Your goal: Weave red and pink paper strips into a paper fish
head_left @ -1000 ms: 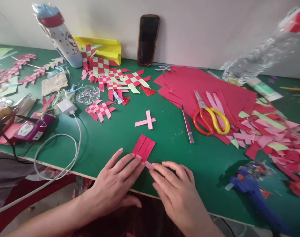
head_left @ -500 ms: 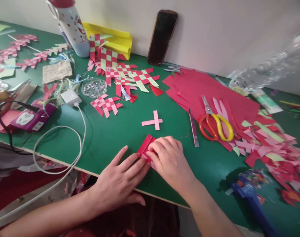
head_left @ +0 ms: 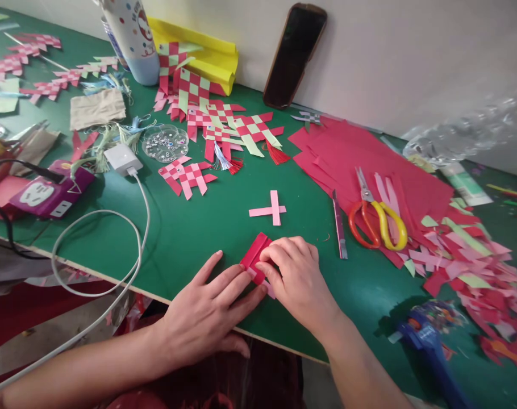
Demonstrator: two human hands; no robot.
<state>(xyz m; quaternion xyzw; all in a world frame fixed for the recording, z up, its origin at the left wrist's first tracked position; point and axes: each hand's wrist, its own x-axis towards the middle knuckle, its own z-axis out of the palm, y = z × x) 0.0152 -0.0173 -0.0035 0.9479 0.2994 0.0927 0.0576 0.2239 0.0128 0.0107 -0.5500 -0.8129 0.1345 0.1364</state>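
Observation:
Red paper strips [head_left: 257,249] lie together on the table near its front edge, with a pale pink strip [head_left: 269,289] crossing at their lower end. My left hand [head_left: 216,309] is flat with fingers spread, its fingertips pressing on the strips' lower left side. From the right, my right hand [head_left: 301,278] pinches the red strips with thumb and forefinger; its curled fingers hide part of the paper. Just beyond, two pink strips [head_left: 274,208] form a cross. A craft knife [head_left: 339,224] and scissors [head_left: 371,216] rest to the right.
Red sheets [head_left: 382,153] and paper scraps [head_left: 467,250] cover the right side, near a blue tool [head_left: 429,346]. Woven paper fish [head_left: 218,122] lie farther back. A phone [head_left: 295,57] leans on the wall. A white cable [head_left: 143,227] loops at left by a purple power strip [head_left: 49,190].
The view has shifted slightly. Both hands stay at the red paper in nearly the same pose; a little more of the pink strip shows between them.

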